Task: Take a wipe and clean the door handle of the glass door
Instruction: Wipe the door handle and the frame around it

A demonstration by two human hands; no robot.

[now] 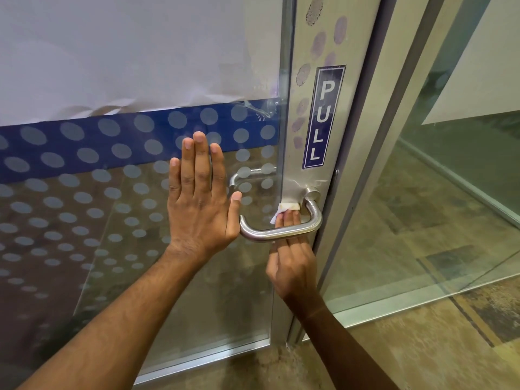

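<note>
While the left hand point(201, 198) lies flat, fingers spread, on the dotted glass door point(112, 192), seemingly to steady it, the right hand point(292, 263) reaches behind the brushed steel lever handle point(281, 232). Its fingers point(288, 219) press a small white wipe point(285, 208) against the metal plate beside the handle's base, likely cleaning there.

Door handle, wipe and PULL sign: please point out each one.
door handle point(281, 233), head view, on its horizontal bar.
wipe point(287, 206), head view, on its folded top edge.
PULL sign point(323, 116), head view, on its lettered middle.

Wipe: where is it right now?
Head view, right of centre: the wipe is under the right hand's fingertips, pressed against the metal plate behind the door handle, just left of the handle's base and below the PULL sign.
</note>
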